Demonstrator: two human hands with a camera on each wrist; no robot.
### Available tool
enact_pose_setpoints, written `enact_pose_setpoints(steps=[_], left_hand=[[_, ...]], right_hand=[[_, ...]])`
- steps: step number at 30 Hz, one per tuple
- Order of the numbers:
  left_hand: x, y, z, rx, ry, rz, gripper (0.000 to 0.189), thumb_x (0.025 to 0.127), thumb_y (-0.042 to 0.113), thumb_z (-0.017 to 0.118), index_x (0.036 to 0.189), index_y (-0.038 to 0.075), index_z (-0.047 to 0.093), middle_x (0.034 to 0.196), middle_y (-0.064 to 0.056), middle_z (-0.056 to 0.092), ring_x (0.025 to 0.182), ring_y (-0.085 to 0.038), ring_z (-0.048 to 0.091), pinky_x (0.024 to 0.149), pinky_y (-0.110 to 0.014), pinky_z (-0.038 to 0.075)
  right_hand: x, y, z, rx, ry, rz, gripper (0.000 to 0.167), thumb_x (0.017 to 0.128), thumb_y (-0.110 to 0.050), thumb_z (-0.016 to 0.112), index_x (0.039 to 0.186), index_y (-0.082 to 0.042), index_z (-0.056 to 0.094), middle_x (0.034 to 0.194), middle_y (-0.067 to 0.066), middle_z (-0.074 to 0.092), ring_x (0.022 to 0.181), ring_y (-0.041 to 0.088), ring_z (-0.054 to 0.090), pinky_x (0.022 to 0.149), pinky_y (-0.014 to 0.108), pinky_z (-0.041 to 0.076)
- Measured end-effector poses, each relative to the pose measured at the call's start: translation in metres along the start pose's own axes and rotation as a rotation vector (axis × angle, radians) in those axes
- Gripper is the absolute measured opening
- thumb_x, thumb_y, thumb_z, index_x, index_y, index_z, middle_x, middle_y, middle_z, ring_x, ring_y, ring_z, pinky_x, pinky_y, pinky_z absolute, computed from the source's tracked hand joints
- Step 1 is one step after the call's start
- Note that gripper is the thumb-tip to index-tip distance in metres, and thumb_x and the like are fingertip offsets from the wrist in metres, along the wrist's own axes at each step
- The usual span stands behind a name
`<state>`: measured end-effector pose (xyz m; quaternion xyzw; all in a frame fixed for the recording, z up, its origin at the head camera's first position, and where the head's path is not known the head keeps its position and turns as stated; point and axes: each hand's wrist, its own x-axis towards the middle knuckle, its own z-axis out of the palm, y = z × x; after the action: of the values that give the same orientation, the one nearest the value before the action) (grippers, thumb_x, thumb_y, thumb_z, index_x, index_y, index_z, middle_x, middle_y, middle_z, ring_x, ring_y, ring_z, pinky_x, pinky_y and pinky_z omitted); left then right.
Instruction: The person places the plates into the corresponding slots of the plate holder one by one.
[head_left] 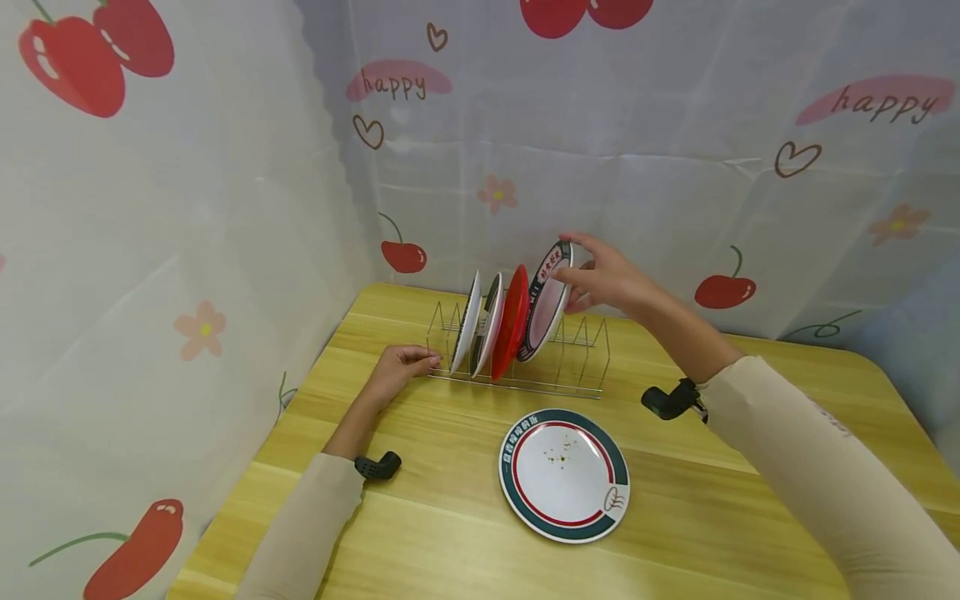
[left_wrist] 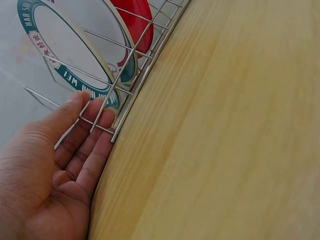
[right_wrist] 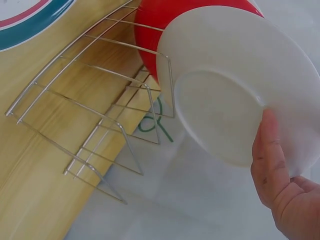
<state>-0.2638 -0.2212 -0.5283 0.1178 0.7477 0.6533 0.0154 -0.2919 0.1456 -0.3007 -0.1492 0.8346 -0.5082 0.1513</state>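
My right hand grips the edge of a white plate with a dark patterned rim, its fingers on the plain white back in the right wrist view. This plate leans to the right, its lower edge down among the wires of a metal dish rack. My left hand pinches the wire at the rack's left end, thumb and fingertips close to the first plate. Standing in slots to the left of the held plate are a red plate, a dark-rimmed plate and that first, green-rimmed plate.
Flat on the wooden table, in front of the rack, lies a green-rimmed plate with small crumbs or flecks on it. Right of the held plate, the rack's slots hold no plates. A printed curtain hangs behind and at the left.
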Motion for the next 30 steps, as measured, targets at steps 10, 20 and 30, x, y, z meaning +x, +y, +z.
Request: enact_pose_setpoints(steps=[10,20,30], left_hand=[[-0.002,-0.002,0.0,0.017,0.009,-0.019,0.021,0.099,0.01,0.068,0.112,-0.006,0.075,0.107,-0.016,0.075,0.093,-0.021,0.074,0.086,-0.032,0.06],[0.002,0.0,-0.001,0.025,0.002,-0.019,0.024,0.097,0.016,0.071,0.111,-0.004,0.075,0.103,-0.014,0.076,0.092,-0.022,0.075,0.085,-0.032,0.061],[0.002,-0.001,0.0,0.011,-0.005,-0.014,0.024,0.098,0.013,0.07,0.111,-0.007,0.074,0.103,-0.015,0.076,0.09,-0.02,0.075,0.084,-0.032,0.061]], right_hand=[[0.013,0.005,0.019,-0.024,-0.055,0.005,0.076,0.1,-0.023,0.067,0.162,-0.023,0.024,0.12,0.029,0.057,0.07,0.035,0.07,0.071,0.042,0.063],[0.018,0.014,0.023,-0.014,-0.047,-0.009,0.075,0.102,-0.024,0.065,0.163,-0.022,0.022,0.105,0.024,0.059,0.07,0.037,0.068,0.068,0.039,0.063],[0.01,0.024,0.025,-0.087,-0.015,-0.05,0.082,0.099,-0.037,0.068,0.164,-0.021,0.021,0.109,0.023,0.064,0.088,0.038,0.069,0.075,0.04,0.063]])
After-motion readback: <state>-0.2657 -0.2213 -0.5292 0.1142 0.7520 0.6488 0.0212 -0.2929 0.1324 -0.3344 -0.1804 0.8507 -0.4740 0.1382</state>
